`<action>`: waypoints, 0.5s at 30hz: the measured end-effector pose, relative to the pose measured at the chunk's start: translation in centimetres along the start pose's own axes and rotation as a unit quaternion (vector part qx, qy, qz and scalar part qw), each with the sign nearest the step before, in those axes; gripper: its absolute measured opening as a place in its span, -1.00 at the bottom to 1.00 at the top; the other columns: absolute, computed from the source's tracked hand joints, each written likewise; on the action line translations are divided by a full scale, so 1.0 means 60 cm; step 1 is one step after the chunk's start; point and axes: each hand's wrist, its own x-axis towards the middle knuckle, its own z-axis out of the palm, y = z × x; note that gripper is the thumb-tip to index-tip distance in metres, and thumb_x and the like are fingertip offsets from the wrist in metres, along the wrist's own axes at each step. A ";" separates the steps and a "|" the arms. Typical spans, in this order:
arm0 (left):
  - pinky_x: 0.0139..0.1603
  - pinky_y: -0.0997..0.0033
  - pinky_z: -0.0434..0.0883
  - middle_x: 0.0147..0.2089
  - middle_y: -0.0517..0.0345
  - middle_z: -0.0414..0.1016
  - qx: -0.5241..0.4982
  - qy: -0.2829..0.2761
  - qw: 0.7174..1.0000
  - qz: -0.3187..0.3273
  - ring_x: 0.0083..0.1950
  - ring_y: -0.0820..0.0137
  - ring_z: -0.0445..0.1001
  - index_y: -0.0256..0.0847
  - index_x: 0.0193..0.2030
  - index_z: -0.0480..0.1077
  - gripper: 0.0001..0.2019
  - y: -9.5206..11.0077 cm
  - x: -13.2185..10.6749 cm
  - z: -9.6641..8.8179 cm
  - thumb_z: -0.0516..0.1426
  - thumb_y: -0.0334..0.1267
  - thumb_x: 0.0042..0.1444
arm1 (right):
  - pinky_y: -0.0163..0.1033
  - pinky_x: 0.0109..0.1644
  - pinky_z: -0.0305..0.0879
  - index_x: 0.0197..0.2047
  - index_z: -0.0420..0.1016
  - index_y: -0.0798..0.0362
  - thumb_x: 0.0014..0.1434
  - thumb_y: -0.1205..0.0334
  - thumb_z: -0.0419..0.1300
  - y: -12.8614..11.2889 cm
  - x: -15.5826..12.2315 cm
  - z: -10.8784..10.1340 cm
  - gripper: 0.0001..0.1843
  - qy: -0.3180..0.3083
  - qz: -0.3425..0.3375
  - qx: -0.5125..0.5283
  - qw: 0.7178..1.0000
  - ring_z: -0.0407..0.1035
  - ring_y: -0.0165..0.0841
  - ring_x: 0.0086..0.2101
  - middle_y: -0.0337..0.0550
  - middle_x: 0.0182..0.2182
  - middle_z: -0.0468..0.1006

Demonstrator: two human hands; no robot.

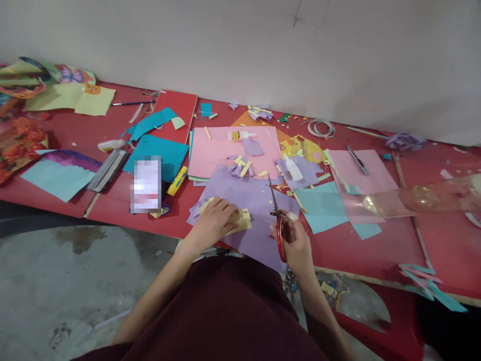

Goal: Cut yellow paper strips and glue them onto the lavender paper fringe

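My left hand (217, 214) lies palm down on a yellow paper piece (240, 221) that rests on a lilac sheet (251, 200), its fingers curled over the paper. My right hand (291, 235) grips red-handled scissors (277, 220) whose blades point away from me, up toward the pink sheet (221, 150). Small yellow and lilac cut strips (240, 166) lie on the pink sheet beyond my hands.
The low red board (432, 240) carries a glue bottle (240, 135), another white bottle (293, 168), teal sheets (156, 155), a yellow glue stick (177, 180), a ruler (108, 169), a pen (356, 159), tape rings (321, 128). Bare concrete floor (56, 281) lies at left.
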 end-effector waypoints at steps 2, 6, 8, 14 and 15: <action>0.13 0.13 0.38 -0.03 0.04 0.50 -0.009 0.003 1.000 0.006 0.06 0.17 0.38 -0.19 -0.10 0.43 -0.86 0.001 0.004 -0.001 0.26 -0.34 0.21 | -0.07 -0.02 0.55 0.15 0.44 -0.06 0.19 0.05 0.36 -0.004 0.004 0.003 -0.52 -0.005 -0.001 -0.006 1.000 0.58 -0.22 -0.17 -0.09 -0.14 0.64; 0.11 0.10 0.40 0.01 0.02 0.52 -0.002 -0.017 1.000 0.007 0.07 0.15 0.42 -0.19 0.00 0.41 -0.78 0.006 0.009 -0.002 0.19 -0.42 0.22 | 0.03 0.14 0.48 0.19 0.38 -0.05 0.25 0.04 0.30 -0.018 0.013 0.022 -0.52 -0.038 -0.005 -0.026 0.999 0.57 -0.14 0.00 0.03 -0.01 0.64; 0.06 0.11 0.43 0.03 0.00 0.51 -0.004 -0.025 1.000 -0.008 0.04 0.15 0.47 -0.18 0.10 0.37 -0.69 0.009 0.010 -0.002 0.16 -0.44 0.23 | 0.04 0.15 0.47 0.21 0.36 -0.05 0.26 0.06 0.28 -0.025 0.016 0.036 -0.52 -0.054 -0.004 -0.028 0.998 0.57 -0.13 0.03 0.05 0.03 0.64; -0.09 0.28 0.46 -0.05 0.06 0.57 -0.056 -0.006 0.998 -0.042 -0.06 0.22 0.58 -0.12 0.24 0.33 -0.62 0.018 0.009 0.003 0.11 -0.41 0.31 | -0.01 0.12 0.50 0.17 0.38 -0.04 0.23 0.17 0.28 -0.037 0.017 0.067 -0.55 -0.066 -0.004 -0.002 0.998 0.56 -0.16 0.01 0.01 0.02 0.61; -0.10 0.30 0.46 -0.08 0.07 0.59 -0.071 0.001 0.997 -0.038 -0.07 0.23 0.58 -0.12 0.23 0.34 -0.64 0.019 0.010 0.005 0.10 -0.39 0.33 | -0.03 0.09 0.51 0.17 0.38 -0.05 0.21 0.19 0.29 -0.037 0.017 0.070 -0.54 -0.061 -0.002 0.001 0.998 0.56 -0.18 -0.02 -0.01 -0.01 0.61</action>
